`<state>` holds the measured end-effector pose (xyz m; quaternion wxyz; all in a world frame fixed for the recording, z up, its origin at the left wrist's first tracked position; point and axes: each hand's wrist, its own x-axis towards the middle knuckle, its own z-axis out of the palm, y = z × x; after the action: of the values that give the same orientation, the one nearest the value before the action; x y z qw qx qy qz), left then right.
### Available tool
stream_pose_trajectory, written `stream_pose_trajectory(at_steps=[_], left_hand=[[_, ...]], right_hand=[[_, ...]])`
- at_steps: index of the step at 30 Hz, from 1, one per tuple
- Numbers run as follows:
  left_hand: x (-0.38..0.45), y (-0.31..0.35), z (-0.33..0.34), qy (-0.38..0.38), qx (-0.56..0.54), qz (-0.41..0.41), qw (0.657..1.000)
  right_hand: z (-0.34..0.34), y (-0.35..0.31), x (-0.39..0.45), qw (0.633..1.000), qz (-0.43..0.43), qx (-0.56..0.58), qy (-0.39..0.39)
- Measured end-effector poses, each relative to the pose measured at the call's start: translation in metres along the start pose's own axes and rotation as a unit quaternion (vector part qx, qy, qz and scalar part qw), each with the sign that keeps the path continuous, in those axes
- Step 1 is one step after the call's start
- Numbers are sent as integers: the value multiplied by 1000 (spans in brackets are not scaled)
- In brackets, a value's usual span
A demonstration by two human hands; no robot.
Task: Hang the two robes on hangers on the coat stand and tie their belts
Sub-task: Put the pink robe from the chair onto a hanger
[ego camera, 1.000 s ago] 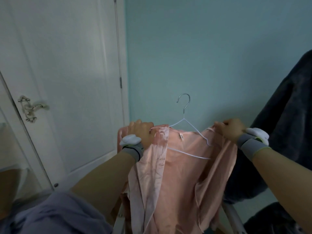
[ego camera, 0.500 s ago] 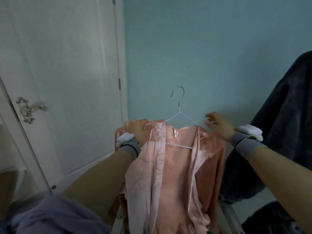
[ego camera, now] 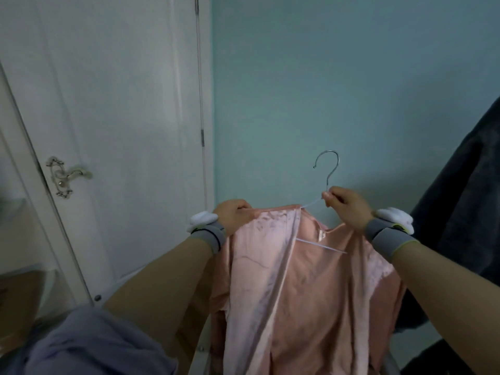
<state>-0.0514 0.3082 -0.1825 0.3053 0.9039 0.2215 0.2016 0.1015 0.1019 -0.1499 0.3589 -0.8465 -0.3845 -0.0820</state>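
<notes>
A pink satin robe [ego camera: 305,288] hangs open-fronted on a thin white wire hanger [ego camera: 328,169] held up in front of me. My left hand [ego camera: 234,216] grips the robe's left shoulder. My right hand [ego camera: 345,207] pinches the hanger just below its metal hook, at the neck. The hanger's lower bar shows inside the robe. A dark grey fleecy robe [ego camera: 460,220] hangs at the right edge. No belt and no coat stand can be made out.
A white door [ego camera: 116,131] with an ornate lever handle [ego camera: 65,175] stands at the left. A teal wall [ego camera: 338,90] fills the back. A mirror edge [ego camera: 24,253] shows at the far left.
My right hand let go of the robe's right shoulder and moved up to grip the hanger's neck. The robe now hangs straighter on the hanger.
</notes>
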Motion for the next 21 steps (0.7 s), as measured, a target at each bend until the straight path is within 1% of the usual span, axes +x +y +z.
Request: stream_pose_trajectory(at_steps=[3,5,7,9,10,12,13,16,17,18,19,20,21], left_hand=[[-3,-25,1,-44,-1,-46,998],[-5,-31,5,-55,-5,-47,997],[-5,-30,5,-52,-2,-25,998],[-5,-29,-2,-13,-14,-7,1000],[-4,-32,-7,21,-33,-8,999],[-5,-40,-17,83,-61,-27,994],[-4,-42,-20,92,-59,-36,993],[1,-31,-15,31,5,-42,999],[3,-21,-12,26,45,-37,998],[3,-10,-8,42,76,-28,996],[5,4,-3,49,104,-10,993],[5,17,3,39,126,18,991],[5,31,10,12,148,48,988]], right_hand=[[-5,8,3,999,17,26,14],[-5,12,4,999,33,27,15],[-6,13,5,999,46,15,4],[-10,17,4,999,52,4,7],[-13,21,5,998,54,2,11],[-20,29,4,998,61,8,19],[-22,30,4,998,64,16,23],[-21,21,2,999,46,17,22],[-17,16,2,999,35,15,17],[-12,10,2,1000,27,12,10],[-7,3,3,1000,20,6,2],[-3,-5,3,1000,10,-6,-11],[1,-13,3,999,-1,-23,-25]])
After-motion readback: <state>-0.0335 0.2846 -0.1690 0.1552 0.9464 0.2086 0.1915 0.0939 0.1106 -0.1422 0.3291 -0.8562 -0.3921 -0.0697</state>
